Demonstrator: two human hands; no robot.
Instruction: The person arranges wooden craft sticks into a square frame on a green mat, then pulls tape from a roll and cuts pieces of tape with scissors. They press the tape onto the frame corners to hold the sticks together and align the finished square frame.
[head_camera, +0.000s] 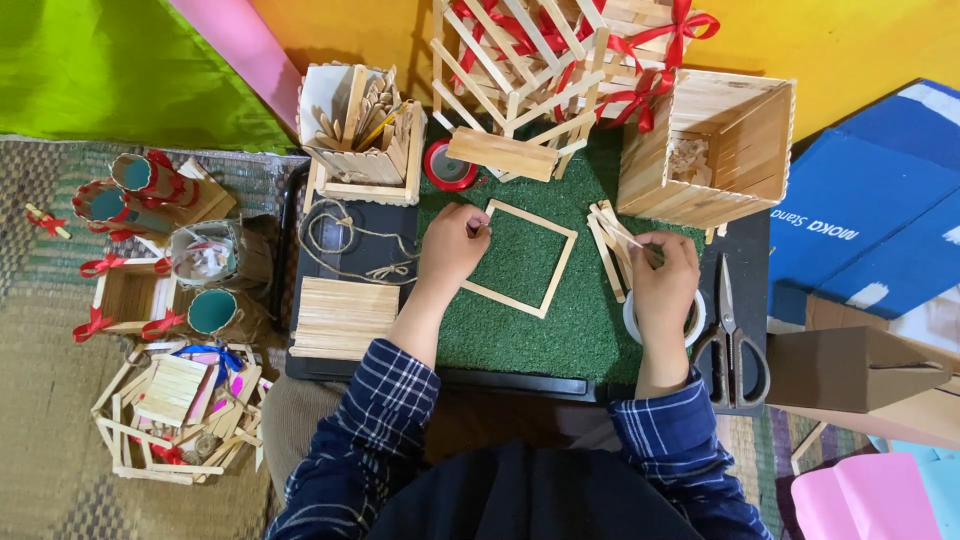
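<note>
Blue plaid sleeves (370, 440) reach over the green turf mat (520, 330). Left hand (450, 248) pinches the top-left corner of the square wooden stick frame (548, 290), mid-mat. Right hand (664, 272), near the mat's right edge, pinches a thin wooden stick (625, 236), hiding most of the white round tub (692, 325).

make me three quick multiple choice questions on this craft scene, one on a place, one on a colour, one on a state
1. Where do the scissors lie?
A. right of the right hand
B. left of the twine
C. inside the wooden box

2. What colour is the mat under the stick square frame?
A. blue
B. green
C. pink

3. How is the left hand?
A. flat and idle
B. touching the frame's corner
C. gripping the scissors

Answers: 1 A, they lie just beyond that hand; 2 B, grass-like green; 3 B, its fingers meet the upper left corner.
</note>
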